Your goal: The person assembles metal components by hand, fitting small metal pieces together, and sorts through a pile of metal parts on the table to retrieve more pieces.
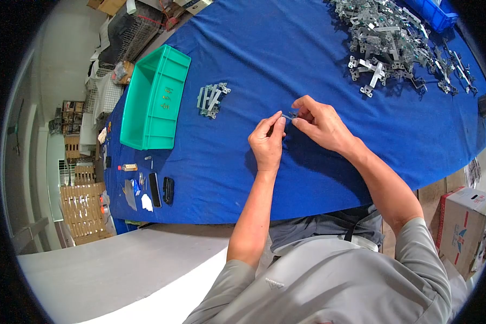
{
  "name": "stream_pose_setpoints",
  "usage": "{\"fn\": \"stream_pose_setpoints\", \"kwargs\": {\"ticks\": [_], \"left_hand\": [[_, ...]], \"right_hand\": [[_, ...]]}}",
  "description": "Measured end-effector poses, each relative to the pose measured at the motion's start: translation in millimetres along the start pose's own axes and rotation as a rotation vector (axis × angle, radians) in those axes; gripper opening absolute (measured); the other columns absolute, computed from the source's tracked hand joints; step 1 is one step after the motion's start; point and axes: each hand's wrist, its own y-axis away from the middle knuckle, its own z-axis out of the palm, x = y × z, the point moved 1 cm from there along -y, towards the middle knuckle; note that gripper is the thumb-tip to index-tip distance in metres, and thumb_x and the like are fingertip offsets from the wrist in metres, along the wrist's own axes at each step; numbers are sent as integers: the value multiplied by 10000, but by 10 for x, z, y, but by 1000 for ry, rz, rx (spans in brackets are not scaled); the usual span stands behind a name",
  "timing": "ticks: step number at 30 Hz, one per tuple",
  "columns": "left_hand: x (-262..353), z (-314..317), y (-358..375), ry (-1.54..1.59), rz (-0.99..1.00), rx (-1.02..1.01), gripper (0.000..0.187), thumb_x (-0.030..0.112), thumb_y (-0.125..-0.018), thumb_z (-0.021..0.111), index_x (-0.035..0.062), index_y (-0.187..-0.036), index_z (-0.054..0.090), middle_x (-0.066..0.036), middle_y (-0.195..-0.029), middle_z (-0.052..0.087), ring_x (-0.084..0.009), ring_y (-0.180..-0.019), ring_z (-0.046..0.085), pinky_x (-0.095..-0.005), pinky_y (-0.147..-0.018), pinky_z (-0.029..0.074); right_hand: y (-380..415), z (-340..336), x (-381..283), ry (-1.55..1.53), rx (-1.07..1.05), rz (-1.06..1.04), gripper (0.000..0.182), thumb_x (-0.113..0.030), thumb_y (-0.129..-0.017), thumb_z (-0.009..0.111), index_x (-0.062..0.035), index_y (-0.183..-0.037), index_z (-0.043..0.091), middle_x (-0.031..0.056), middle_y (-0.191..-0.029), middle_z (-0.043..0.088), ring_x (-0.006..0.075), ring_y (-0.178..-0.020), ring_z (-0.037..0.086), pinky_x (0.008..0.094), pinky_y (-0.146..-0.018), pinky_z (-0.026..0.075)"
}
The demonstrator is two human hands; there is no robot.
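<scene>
Above the blue cloth, my left hand (pixel 268 143) pinches one end of a small metal bracket (pixel 288 116) between thumb and forefinger. My right hand (pixel 325 125) is curled about the bracket's other end, its thumb and fingers close around it. Most of the bracket is hidden by the fingers. To the left of both hands lies a small group of metal brackets (pixel 213 99), side by side. A big heap of similar metal brackets (pixel 386 40) covers the upper right of the table.
A green plastic bin (pixel 162 102) stands on the left of the blue cloth (pixel 243 59). Nearer me lie a black phone-like slab (pixel 154 190), a black case (pixel 168 190) and a small bottle (pixel 128 168). A blue bin (pixel 440 19) is at the top right; a cardboard box (pixel 464 227) stands below the table.
</scene>
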Motion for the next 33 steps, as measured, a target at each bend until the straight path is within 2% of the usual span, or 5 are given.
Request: {"fn": "stream_pose_setpoints", "kwargs": {"ticks": [11,17,20,31,33], "left_hand": [[60,18,9,-23,46,-84,171,36,-947,718,-6,-1103,774,-33,-828,690,-78,-661,609,-234,-609,499],[61,16,10,-53,34,-90,188,81,-977,702,-20,-1127,755,-65,-870,721,-93,-678,654,-226,-581,498],[47,10,21,41,-65,-17,213,118,-997,689,-26,-1147,736,-84,-866,727,-97,-656,664,-212,-539,485],[14,-9,10,153,-94,10,225,130,-1007,680,-29,-1162,720,-101,-872,728,-105,-635,661,-198,-508,469],[15,-9,10,151,-96,11,223,127,-1005,682,-28,-1161,721,-99,-871,728,-103,-633,659,-197,-509,468]], "right_hand": [[-32,17,44,42,46,-138,149,-133,-978,640,15,-981,619,174,-929,594,314,-803,606,416,-721,493],[-49,-35,29,6,194,-51,146,-132,-985,626,12,-1002,631,155,-870,639,242,-768,632,393,-692,501],[-63,-85,69,-195,24,200,164,-142,-980,623,20,-1002,639,140,-793,659,189,-690,631,374,-629,492],[1,18,45,-54,-85,128,201,-173,-962,657,28,-970,662,145,-690,635,188,-608,600,384,-582,464],[-16,-13,59,4,-110,115,183,-153,-981,650,29,-977,652,81,-720,626,128,-638,558,334,-589,451]]}}
